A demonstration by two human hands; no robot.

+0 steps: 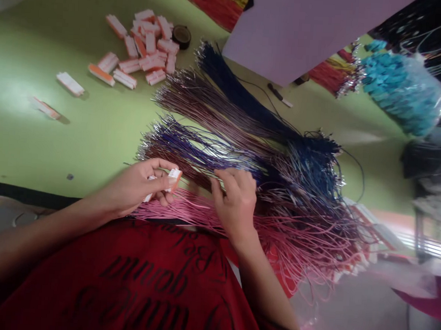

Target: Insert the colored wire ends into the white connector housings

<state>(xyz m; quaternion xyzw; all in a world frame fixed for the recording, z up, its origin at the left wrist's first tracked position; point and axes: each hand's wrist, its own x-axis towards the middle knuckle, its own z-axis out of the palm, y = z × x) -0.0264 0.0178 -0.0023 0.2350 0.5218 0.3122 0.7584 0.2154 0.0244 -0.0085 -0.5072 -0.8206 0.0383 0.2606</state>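
Observation:
My left hand (149,186) is closed around a small white and orange plastic connector (174,178), its end showing between thumb and fingers. To its right, my right hand (235,198) is over the wires, thumb and fingers bent toward each other; whether a wire lies between the fingertips is too blurred to make out. Pink wires (196,210) run beneath both hands along the table edge. Just beyond lie brown wires (190,169) and purple-blue wires (192,146), their metal-tipped ends pointing left. Farther back are grey-brown wires (209,105) and a dark blue bundle (239,97).
A pile of white and orange connectors (149,43) lies at the back left of the green table (95,148), beside a roll of black tape (182,36). A pink panel (286,30), a small black-handled tool (279,95) and a bag of turquoise pieces (405,91) are farther right.

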